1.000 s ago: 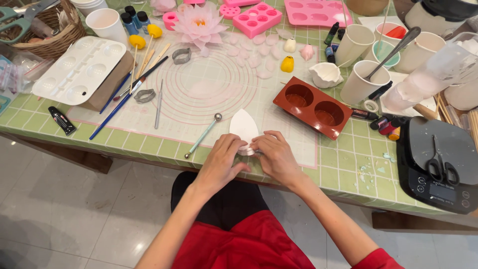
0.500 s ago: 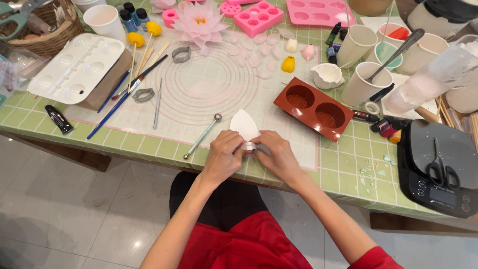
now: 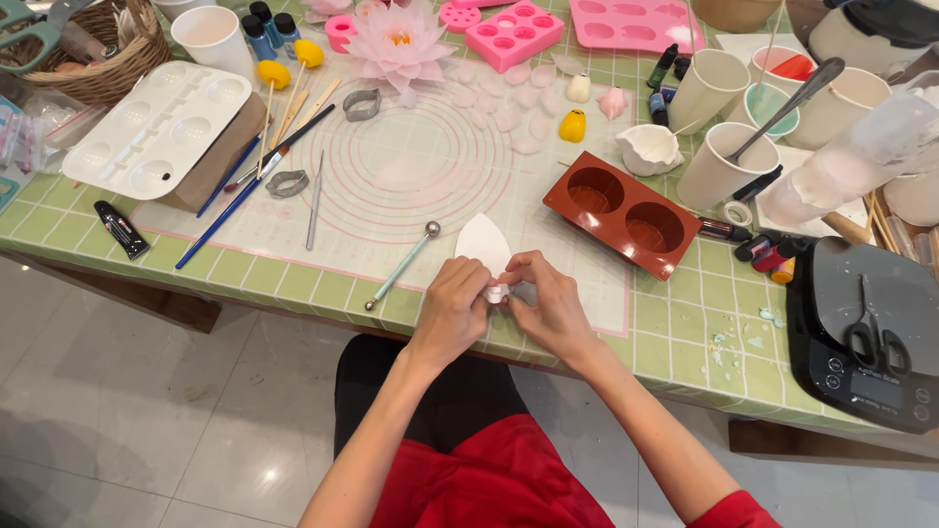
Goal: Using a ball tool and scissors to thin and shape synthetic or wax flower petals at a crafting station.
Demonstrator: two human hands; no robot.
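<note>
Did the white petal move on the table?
No. The white petal stays between the ball tool and the brown mold, pinched by both hands.

white petal-shaped piece (image 3: 484, 244) is pinched at its base by left hand (image 3: 452, 311) and right hand (image 3: 551, 305), over the mat edge (image 3: 293, 256). ball tool (image 3: 402, 265) is laid just left; red two-cavity mould (image 3: 626, 211) sits to the right.

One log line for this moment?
left hand: pinching white petal base | right hand: same | ball tool: on mat, left
</note>
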